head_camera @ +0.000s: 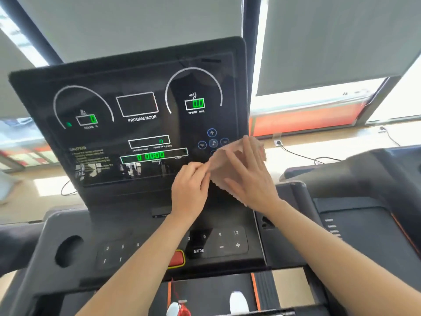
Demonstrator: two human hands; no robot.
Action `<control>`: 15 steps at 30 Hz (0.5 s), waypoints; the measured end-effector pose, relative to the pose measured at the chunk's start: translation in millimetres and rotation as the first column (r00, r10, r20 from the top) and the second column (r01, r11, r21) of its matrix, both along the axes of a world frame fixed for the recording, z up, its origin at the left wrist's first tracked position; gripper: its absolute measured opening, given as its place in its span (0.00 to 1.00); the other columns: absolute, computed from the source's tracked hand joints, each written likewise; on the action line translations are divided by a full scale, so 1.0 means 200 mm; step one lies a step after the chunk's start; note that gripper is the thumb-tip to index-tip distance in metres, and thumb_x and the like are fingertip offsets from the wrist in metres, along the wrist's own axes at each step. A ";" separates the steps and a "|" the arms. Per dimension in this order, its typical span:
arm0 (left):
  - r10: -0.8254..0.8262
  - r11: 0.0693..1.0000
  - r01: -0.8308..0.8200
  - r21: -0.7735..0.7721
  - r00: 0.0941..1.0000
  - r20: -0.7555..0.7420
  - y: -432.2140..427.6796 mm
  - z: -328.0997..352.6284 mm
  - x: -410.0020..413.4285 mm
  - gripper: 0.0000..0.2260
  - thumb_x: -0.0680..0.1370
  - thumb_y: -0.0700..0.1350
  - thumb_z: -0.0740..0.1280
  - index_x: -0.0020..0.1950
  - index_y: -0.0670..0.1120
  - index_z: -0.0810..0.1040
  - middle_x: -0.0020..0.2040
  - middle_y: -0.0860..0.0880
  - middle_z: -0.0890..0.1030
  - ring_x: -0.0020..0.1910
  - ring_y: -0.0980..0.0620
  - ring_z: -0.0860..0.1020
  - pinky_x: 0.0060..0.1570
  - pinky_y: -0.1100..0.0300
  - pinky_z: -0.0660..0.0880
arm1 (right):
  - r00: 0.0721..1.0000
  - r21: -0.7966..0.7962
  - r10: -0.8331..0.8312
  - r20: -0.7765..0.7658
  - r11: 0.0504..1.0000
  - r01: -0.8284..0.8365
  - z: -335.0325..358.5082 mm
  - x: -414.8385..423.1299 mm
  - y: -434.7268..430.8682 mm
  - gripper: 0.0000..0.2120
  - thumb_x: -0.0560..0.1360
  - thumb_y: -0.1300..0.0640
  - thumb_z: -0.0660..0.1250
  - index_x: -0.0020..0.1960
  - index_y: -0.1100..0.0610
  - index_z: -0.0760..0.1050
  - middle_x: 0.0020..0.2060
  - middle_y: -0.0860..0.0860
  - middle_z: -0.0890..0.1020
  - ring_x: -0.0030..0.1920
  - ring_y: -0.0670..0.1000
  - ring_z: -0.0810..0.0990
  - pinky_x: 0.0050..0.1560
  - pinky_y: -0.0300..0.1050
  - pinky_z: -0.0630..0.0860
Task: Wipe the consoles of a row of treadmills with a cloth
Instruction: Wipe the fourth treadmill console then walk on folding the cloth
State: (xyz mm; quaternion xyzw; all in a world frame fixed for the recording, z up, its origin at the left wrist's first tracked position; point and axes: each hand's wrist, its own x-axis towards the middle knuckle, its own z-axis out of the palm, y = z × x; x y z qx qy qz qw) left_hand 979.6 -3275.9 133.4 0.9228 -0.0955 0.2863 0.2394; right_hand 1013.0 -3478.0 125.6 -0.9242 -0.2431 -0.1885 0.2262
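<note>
Treadmill console (127, 201); red button (176, 258) on its lower panel (145, 224); white bottle (238, 302) below.

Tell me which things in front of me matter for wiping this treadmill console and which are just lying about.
For the job: cloth; left hand pinching its edge; right hand laid flat on it; treadmill console; next treadmill on the right.
Lying about: cables on the sill; white bottle below the console, use unclear.

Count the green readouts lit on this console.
4: speed upper right, incline upper left, a small one mid-centre, the long row below it. The cloth may hide more.
</note>
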 end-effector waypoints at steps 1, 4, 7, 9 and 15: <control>-0.004 1.000 0.004 -0.002 1.000 0.026 0.02 -0.02 0.02 0.11 0.81 0.41 0.68 0.62 0.43 0.84 0.51 0.48 0.83 0.48 0.48 0.79 0.47 0.51 0.79 | 0.999 -0.105 -0.034 0.016 0.994 0.035 -0.03 0.02 0.03 0.36 0.81 0.41 0.63 0.83 0.48 0.53 0.82 0.60 0.41 0.82 0.61 0.39 0.81 0.55 0.46; 0.005 1.000 -0.005 0.004 0.995 0.095 0.04 -0.06 0.05 0.06 0.81 0.41 0.70 0.56 0.44 0.85 0.48 0.50 0.84 0.45 0.49 0.81 0.44 0.53 0.79 | 0.988 -0.218 -0.122 0.096 0.966 0.140 -0.09 0.08 0.09 0.36 0.80 0.33 0.57 0.83 0.44 0.49 0.81 0.63 0.41 0.81 0.67 0.44 0.80 0.61 0.44; 0.024 1.000 -0.026 0.012 0.992 0.123 0.05 -0.08 0.05 0.05 0.82 0.43 0.71 0.53 0.44 0.85 0.46 0.50 0.84 0.42 0.51 0.82 0.39 0.55 0.79 | 0.967 -0.234 -0.115 0.225 0.958 0.168 -0.11 0.15 0.11 0.34 0.80 0.31 0.57 0.81 0.43 0.56 0.80 0.64 0.52 0.75 0.68 0.58 0.76 0.65 0.54; 0.061 0.998 -0.060 -0.008 0.993 0.103 0.07 -0.10 0.03 0.04 0.81 0.44 0.71 0.53 0.46 0.85 0.47 0.52 0.83 0.39 0.54 0.81 0.34 0.58 0.78 | 0.949 -0.260 -0.047 0.313 0.956 0.133 -0.07 0.19 0.10 0.34 0.79 0.30 0.57 0.80 0.43 0.59 0.80 0.62 0.56 0.74 0.66 0.60 0.74 0.65 0.57; 0.060 0.996 -0.067 0.052 0.990 0.131 0.09 -0.17 -0.03 0.02 0.78 0.42 0.74 0.50 0.45 0.86 0.46 0.52 0.86 0.43 0.53 0.83 0.42 0.59 0.80 | 0.898 -0.290 0.055 0.436 0.953 0.083 0.27 0.39 0.09 0.32 0.79 0.30 0.55 0.79 0.43 0.63 0.80 0.59 0.60 0.74 0.65 0.64 0.77 0.64 0.54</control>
